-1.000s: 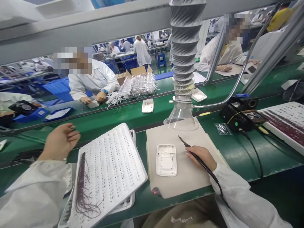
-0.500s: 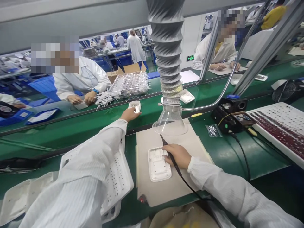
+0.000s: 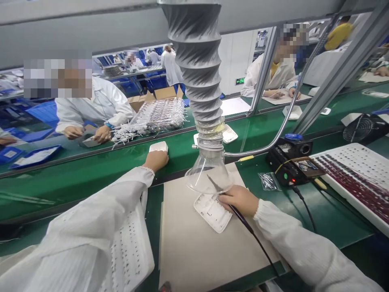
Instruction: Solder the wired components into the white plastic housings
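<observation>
Stretched out over the green belt, my left hand (image 3: 156, 161) has its fingers wrapped on a small white plastic case (image 3: 159, 147). My right hand (image 3: 240, 199) grips a black soldering iron (image 3: 242, 220), its tip pointing up and left beneath the clear funnel (image 3: 209, 169). Below that hand a white plastic shell (image 3: 212, 215) lies tilted on the beige mat (image 3: 188, 247), its open side with small dark parts facing up. The right fingers are at the shell's upper right edge.
A grey duct (image 3: 197, 61) hangs in front. At right stand a black soldering station (image 3: 288, 158), a small bag (image 3: 269, 181) and a white perforated tray (image 3: 364, 162). Another perforated tray (image 3: 130, 251) lies under my left sleeve. Co-workers sit across the belt.
My left hand has closed on the white case, which now looks turned over. The shell on the mat has rotated, and the iron's tip has come up under the funnel. The camera view has shifted.
</observation>
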The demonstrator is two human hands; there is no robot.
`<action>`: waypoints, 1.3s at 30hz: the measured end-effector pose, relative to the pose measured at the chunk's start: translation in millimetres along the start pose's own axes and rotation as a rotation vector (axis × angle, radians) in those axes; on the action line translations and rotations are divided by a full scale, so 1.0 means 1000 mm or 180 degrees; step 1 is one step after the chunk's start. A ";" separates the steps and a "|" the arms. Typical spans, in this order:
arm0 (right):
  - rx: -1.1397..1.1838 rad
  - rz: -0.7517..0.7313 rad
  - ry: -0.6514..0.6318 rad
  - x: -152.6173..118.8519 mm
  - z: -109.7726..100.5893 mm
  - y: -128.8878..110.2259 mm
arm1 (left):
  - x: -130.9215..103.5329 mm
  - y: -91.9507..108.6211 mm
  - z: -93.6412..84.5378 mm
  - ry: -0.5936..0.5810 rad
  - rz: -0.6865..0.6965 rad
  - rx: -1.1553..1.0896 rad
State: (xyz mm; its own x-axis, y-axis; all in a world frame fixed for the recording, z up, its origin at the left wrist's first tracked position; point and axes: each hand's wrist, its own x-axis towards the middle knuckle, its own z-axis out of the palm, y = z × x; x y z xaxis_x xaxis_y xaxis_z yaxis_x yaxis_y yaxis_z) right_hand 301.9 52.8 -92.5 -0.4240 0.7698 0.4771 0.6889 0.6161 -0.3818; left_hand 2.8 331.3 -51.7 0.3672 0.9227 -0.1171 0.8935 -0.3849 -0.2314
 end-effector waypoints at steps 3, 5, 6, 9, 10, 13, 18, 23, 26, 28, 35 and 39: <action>-0.0390 -0.0289 -0.0004 -0.040 -0.028 -0.030 | -0.032 0.010 -0.016 0.0069 0.0334 0.0075; -0.0510 -0.0227 0.0204 -0.069 -0.047 -0.050 | -0.063 0.018 -0.024 0.0062 0.0541 0.0081; -0.0556 -0.0128 0.0361 -0.082 -0.057 -0.058 | -0.080 0.022 -0.027 0.0043 0.0632 0.0072; -0.0772 0.0291 0.0870 -0.095 -0.087 -0.068 | -0.130 0.038 -0.028 -0.0023 0.0869 0.0001; -0.0859 0.0446 0.1044 -0.088 -0.095 -0.066 | -0.146 0.043 -0.027 -0.0042 0.0938 -0.0038; -0.0671 0.0858 0.1808 -0.034 -0.115 -0.043 | -0.184 0.062 -0.017 -0.0122 0.1157 -0.0197; 0.0999 0.0688 0.2009 0.110 -0.118 0.024 | -0.221 0.080 -0.004 -0.0215 0.1519 -0.0533; 0.1268 0.0388 0.1817 0.192 -0.102 0.062 | -0.239 0.063 -0.004 -0.0147 0.1498 -0.0898; 0.1308 0.0513 0.1978 0.199 -0.089 0.059 | -0.242 0.049 0.003 -0.0114 0.1478 -0.1272; 0.1463 0.0638 0.1966 0.194 -0.082 0.052 | -0.240 0.044 0.010 -0.0122 0.1515 -0.1494; 0.1330 0.0437 0.1759 0.172 -0.080 0.024 | -0.235 0.044 0.013 -0.0106 0.1488 -0.2043; 0.1119 0.0328 0.1797 0.173 -0.077 0.002 | -0.227 0.050 -0.002 -0.0050 0.0910 -0.2850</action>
State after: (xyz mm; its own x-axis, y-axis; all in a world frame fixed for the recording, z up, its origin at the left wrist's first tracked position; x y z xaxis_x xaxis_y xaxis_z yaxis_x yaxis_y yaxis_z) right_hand 275.9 174.4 50.3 0.0718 0.6811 0.7286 0.4366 0.6353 -0.6370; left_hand -35.1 102.9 -35.2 0.6058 0.7926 -0.0691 0.6386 -0.4326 0.6364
